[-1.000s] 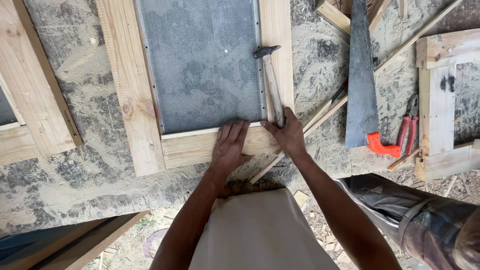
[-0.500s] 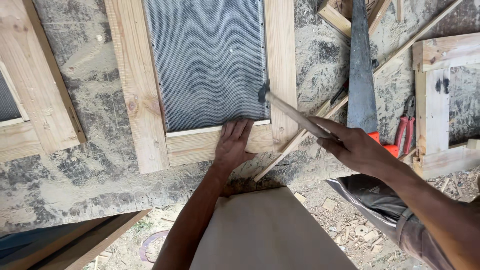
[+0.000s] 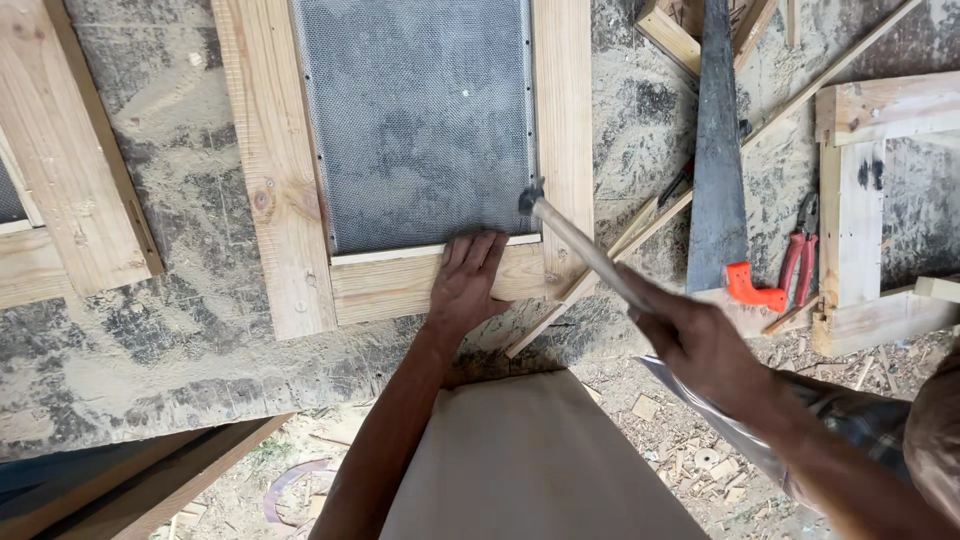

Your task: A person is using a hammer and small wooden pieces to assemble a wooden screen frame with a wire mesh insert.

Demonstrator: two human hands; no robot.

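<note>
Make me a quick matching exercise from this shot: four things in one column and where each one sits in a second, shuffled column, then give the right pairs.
Things:
1. hammer
2. left hand
3. handsaw
4. pliers

Places:
A. flat on the bottom rail of the wooden frame
B. lying blade-up on the ground, orange handle nearest the person
C. gripped by the right hand, head at the mesh panel's lower right corner
D. on the ground just right of the saw handle, red grips

Pairs: 1-C, 2-A, 3-B, 4-D
</note>
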